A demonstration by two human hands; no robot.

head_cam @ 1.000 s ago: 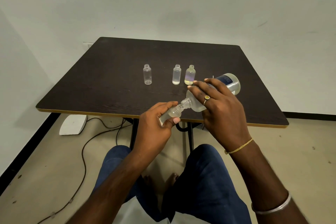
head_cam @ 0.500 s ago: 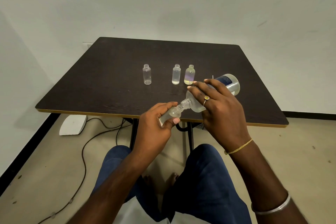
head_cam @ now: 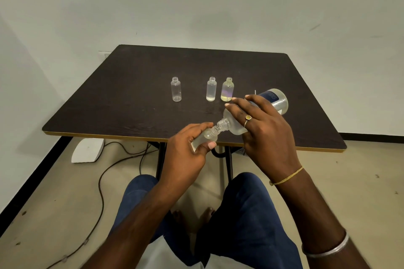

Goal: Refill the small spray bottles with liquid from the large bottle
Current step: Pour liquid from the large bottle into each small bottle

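My right hand (head_cam: pixel 265 135) grips the large clear bottle (head_cam: pixel 276 102), which has a dark blue label and is tipped down to the left, its neck meeting the mouth of a small clear bottle (head_cam: pixel 207 135). My left hand (head_cam: pixel 185 155) holds that small bottle tilted over the table's near edge. Three more small uncapped bottles stand upright mid-table: a clear one (head_cam: pixel 176 89) on the left, a clear one (head_cam: pixel 211 89) with liquid, and one (head_cam: pixel 227 90) with yellowish liquid close beside it. My left hand hides most of the held small bottle.
The dark brown table (head_cam: pixel 131 94) stands against white walls. A thin white stick (head_cam: pixel 255 92) shows just behind the large bottle. On the floor to the left lie a white object (head_cam: pixel 87 150) and a black cable (head_cam: pixel 102 181). My knees are below the table edge.
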